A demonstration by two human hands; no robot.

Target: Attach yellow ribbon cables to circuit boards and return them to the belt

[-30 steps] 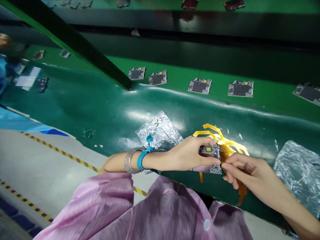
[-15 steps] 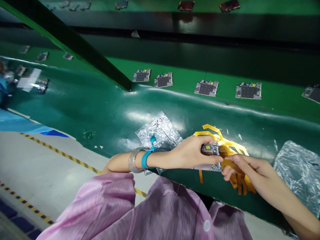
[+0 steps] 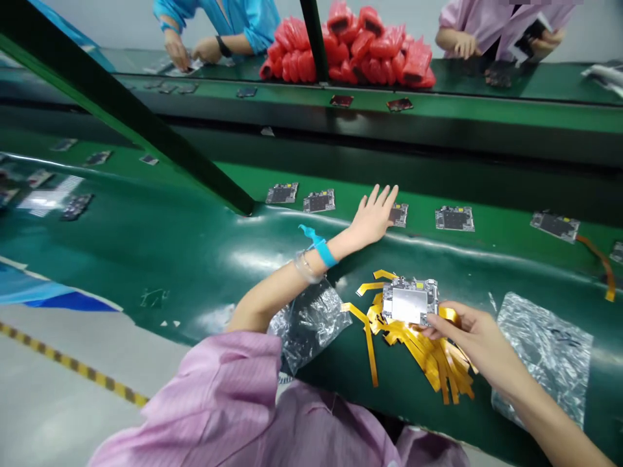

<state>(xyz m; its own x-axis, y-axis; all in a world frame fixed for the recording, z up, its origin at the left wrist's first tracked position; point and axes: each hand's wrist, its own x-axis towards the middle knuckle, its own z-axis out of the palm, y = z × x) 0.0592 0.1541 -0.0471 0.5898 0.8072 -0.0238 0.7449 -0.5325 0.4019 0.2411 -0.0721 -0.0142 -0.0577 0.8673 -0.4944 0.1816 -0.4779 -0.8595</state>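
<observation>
Pinching a circuit board (image 3: 409, 301) by its right end, thumb above and fingers partly hidden below, the right hand (image 3: 462, 327) leaves the upper face uncovered, a hold that probably spares the small parts. Left hand (image 3: 372, 217): apart from the right, holding nothing visible, fingers extended beyond the far edge of the tabletop (image 3: 195, 259), partly covering a second board (image 3: 400, 216); contact cannot be told. Held board: near the tabletop's near edge, above a pile of ribbon cables (image 3: 431, 357), presumably heaped there for easy reach. Further boards, including one (image 3: 454, 219) right of the left hand: flat along a green belt (image 3: 506, 227) bordering the far edge, spaced apart, likely so each lifts singly. Materials: held board rigid, roughly rectangular, with a bright silvery plate and a yellow square; ribbons thin, glossy amber, bent at angles; two clear plastic bags, crinkled, one (image 3: 311, 324) left of the pile, the other (image 3: 545, 353) right; tabletop covering smooth, dark green, sheeny; wrist strap (image 3: 324, 251) blue, on the left wrist.
</observation>
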